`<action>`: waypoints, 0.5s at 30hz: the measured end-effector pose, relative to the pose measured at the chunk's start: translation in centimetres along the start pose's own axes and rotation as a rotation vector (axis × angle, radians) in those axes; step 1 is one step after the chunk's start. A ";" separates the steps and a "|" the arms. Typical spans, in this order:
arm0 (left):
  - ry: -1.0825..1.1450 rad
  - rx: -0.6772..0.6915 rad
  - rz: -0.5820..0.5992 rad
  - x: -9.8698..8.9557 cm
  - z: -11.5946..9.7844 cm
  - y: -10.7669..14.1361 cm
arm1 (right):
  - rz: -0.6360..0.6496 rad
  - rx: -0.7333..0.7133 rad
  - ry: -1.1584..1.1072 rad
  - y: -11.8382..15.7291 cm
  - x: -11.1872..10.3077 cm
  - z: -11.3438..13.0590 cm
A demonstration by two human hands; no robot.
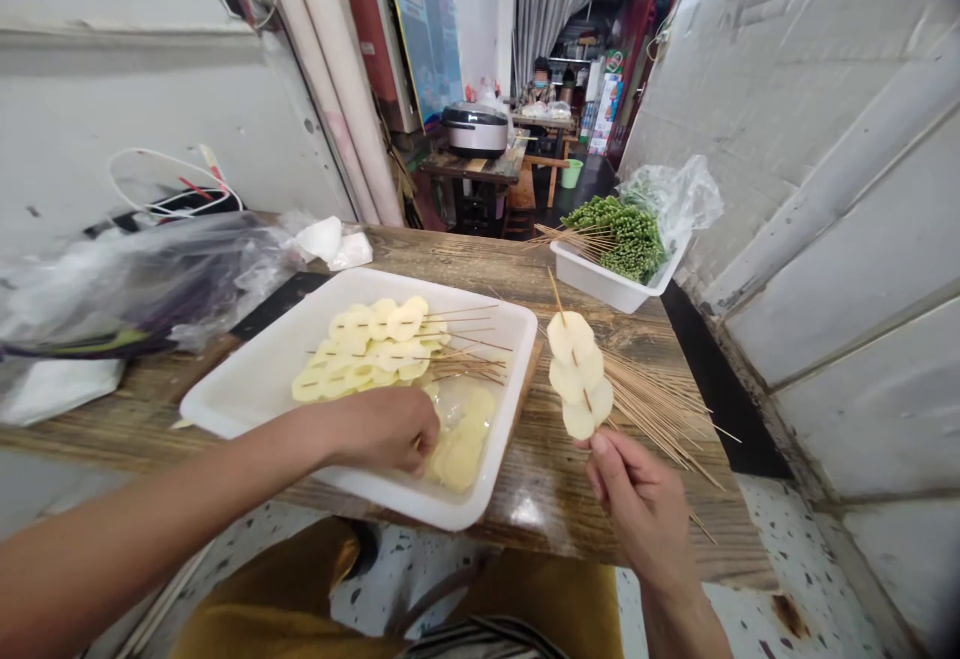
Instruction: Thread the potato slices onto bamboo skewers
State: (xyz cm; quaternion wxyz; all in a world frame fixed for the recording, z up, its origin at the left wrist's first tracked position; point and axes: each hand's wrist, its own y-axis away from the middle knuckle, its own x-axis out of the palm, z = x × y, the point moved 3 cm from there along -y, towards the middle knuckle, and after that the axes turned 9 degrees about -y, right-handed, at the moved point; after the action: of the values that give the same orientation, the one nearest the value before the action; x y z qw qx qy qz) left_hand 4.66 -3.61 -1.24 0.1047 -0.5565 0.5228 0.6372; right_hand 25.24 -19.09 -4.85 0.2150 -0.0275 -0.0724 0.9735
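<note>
My right hand (641, 494) pinches the lower end of a bamboo skewer (556, 291), held upright above the table. Several thin, pale yellow potato slices (576, 371) are threaded along it, overlapping. My left hand (397, 431) reaches into a white plastic tray (259, 364), its fingers curled downward; whatever is in them is hidden. Just right of those fingers, loose potato slices (463, 444) lie in water. Finished-looking potato skewers (367, 344) are piled at the tray's far side, sticks pointing right. Bare bamboo skewers (660, 404) lie spread on the table behind my right hand.
A white basket (607, 284) with green vegetable skewers (626, 237) and a plastic bag stands at the table's back right. Plastic bags (165, 269) crowd the left side of the wooden table (442, 251). Farther back, a cooker (475, 129) sits on another table. Walls flank both sides.
</note>
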 end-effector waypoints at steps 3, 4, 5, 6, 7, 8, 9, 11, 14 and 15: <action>0.032 0.000 -0.004 -0.2 0.9 0.8 | -0.011 0.006 0.003 0.0 -0.2 0.0; 0.029 -0.029 -0.051 -0.3 1.1 0.9 | -0.009 0.006 0.003 0.0 -0.2 0.1; 0.024 -0.066 -0.100 -0.4 1.3 0.9 | -0.004 0.006 0.004 0.0 -0.1 0.1; 0.020 -0.104 -0.133 -0.4 1.3 0.8 | 0.001 0.005 0.007 -0.1 -0.1 0.2; 0.017 -0.134 -0.148 -0.4 1.2 0.7 | 0.007 0.002 0.013 -0.1 0.0 0.2; 0.013 -0.150 -0.139 -0.3 0.9 0.5 | 0.008 -0.001 0.020 -0.1 0.1 0.3; 0.007 -0.155 -0.120 -0.2 0.6 0.4 | 0.007 -0.002 0.026 -0.1 0.1 0.3; -0.006 -0.144 -0.080 0.0 -0.2 0.0 | 0.003 -0.002 0.028 -0.1 0.2 0.2; -0.006 -0.134 -0.063 0.2 -0.8 -0.5 | 0.002 0.007 0.028 0.0 0.1 0.1; -0.001 -0.133 -0.060 0.2 -0.8 -0.6 | 0.004 0.010 0.034 0.0 0.1 0.1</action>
State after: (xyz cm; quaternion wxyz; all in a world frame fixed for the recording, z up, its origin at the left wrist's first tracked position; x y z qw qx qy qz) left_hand 5.52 -4.09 -1.65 0.0870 -0.5773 0.4623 0.6674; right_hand 25.13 -19.05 -4.79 0.2146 -0.0429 -0.0637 0.9737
